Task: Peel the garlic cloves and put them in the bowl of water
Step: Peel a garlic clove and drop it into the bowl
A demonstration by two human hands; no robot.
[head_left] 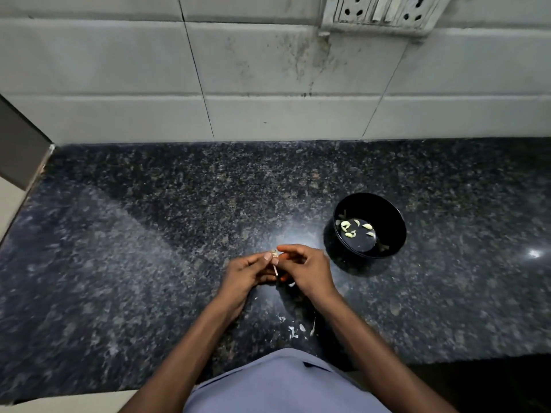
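I am watching both hands meeting over the counter [149, 248], just in front of the body. The left hand [244, 274] is curling its fingers and pinching a small garlic clove [275, 254] with thumb and fingertips. The right hand [307, 271] is closing on the same clove from the other side, forefinger lying over the top of it. A thin pale strip, stem or skin, is hanging down from the clove between the two hands; I cannot tell which. The clove is being held above the counter, not touching it.

Just right of the right hand, a black bowl [393, 234] is standing on the counter with water in it. Several peeled cloves [346, 225] are lying in the water, toward the bowl's left side.

Nearer the body, white bits of skin [302, 327] are lying scattered on the dark speckled stone. Beyond the counter, a tiled wall [268, 84] is rising, with a socket plate [384, 13] at the top right.
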